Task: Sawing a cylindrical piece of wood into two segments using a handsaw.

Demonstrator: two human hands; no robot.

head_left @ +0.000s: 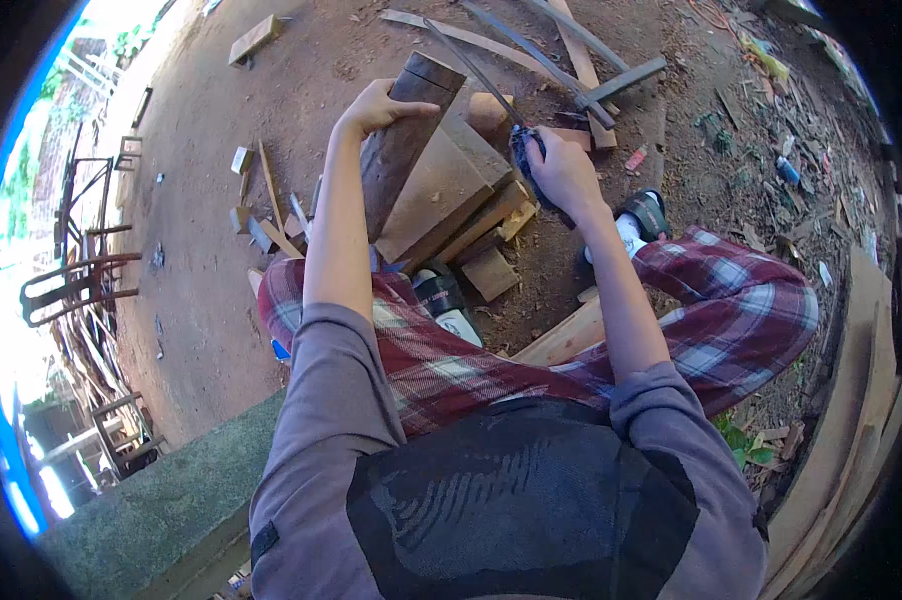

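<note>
– When I looked down, my left hand (389, 108) had the brown timber (399, 155) clasped near its upper end, thumb across the face, the other fingers mostly hidden. Timber tilted, beside a large wooden block (436, 195), out ahead of my left sandal (439, 292).

– And your right hand (568, 168)?

– Wrapped round the dark handle (527, 165) of a long thin blade (474, 70). Blade slanted up and leftward, past the timber's top corner. Touching or just clear of it, I couldn't tell.

– Any mark to work to?

– A dark line (433, 74) ran across the timber near its top. Cut or drawn, unclear. I judged it the likely guide for the blade.

– How was it best done?

– My reckoning: brace the timber hard against the block so it couldn't roll, set the blade square on the line, begin with light strokes. The thumb worried me most; it lay below the line, and a slip could have reached it. Lower hold seemed wiser.
</note>
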